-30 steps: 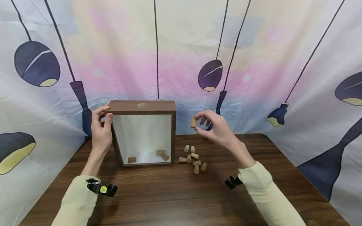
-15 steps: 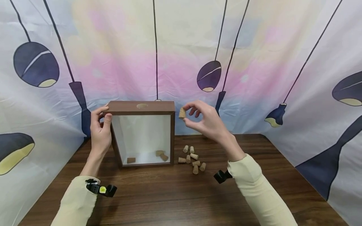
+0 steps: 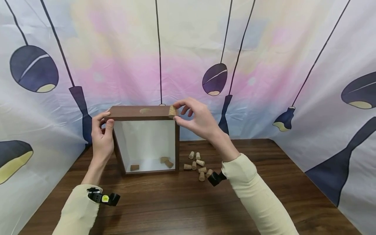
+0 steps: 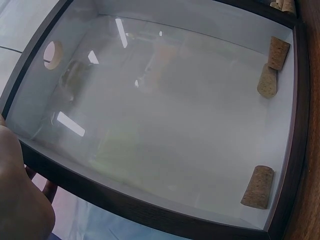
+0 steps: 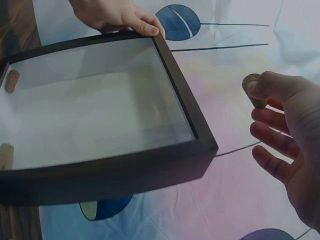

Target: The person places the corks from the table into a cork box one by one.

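Observation:
A brown wooden box frame with a clear front and white inside stands upright on the table. My left hand grips its upper left corner, thumb on the front edge. An oval hole opens in the top side. Inside, at the bottom, lie three corks, one cork apart from the other two. Between thumb and forefinger my right hand pinches another cork, which overlaps the right end of the box top in the head view. In the right wrist view that cork is apart from the frame.
Several loose corks lie on the dark wooden table to the right of the box. Behind stands a cloth backdrop printed with hanging lamps. A black wrist camera hangs below the right sleeve.
My right hand has carried its cork leftward and slightly up, from beside the box to over its top right end. The left hand keeps its grip on the box corner.

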Available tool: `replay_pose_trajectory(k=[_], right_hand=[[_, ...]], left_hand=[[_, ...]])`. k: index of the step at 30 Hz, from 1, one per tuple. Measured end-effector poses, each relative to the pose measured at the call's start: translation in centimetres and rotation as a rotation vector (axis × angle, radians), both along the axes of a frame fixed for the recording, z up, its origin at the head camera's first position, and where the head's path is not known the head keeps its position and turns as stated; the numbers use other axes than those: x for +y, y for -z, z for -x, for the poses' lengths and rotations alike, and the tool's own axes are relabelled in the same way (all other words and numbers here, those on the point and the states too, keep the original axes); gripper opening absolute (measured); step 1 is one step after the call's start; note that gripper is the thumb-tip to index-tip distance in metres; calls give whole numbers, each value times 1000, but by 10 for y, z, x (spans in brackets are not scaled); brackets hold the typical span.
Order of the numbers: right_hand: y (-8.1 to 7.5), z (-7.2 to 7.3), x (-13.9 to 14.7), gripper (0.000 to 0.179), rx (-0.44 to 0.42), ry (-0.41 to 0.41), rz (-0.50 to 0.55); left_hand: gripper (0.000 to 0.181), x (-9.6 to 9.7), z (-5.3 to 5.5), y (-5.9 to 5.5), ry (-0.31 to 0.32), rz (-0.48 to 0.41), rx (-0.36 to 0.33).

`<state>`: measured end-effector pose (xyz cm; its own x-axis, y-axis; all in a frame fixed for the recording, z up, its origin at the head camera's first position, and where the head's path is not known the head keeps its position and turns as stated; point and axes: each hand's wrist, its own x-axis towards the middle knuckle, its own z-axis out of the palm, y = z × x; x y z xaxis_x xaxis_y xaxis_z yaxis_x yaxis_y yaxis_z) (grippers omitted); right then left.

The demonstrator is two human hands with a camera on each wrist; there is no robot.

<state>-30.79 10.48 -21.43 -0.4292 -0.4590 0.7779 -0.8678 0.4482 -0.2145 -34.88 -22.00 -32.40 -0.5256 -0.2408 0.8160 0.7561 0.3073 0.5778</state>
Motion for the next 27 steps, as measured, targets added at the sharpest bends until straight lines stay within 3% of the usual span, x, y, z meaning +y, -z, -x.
replay_pose_trajectory(k=[14, 21, 27], right_hand=[[-2, 14, -40, 29, -113, 17, -63], [-6, 19, -63, 28, -115, 59, -127], [-9, 24, -75, 28, -180, 126, -156]], left_hand=[[35, -2, 2, 3, -18, -13, -14], [34, -2, 2, 3, -4, -14, 12], [34, -1, 2, 2, 4, -8, 14]])
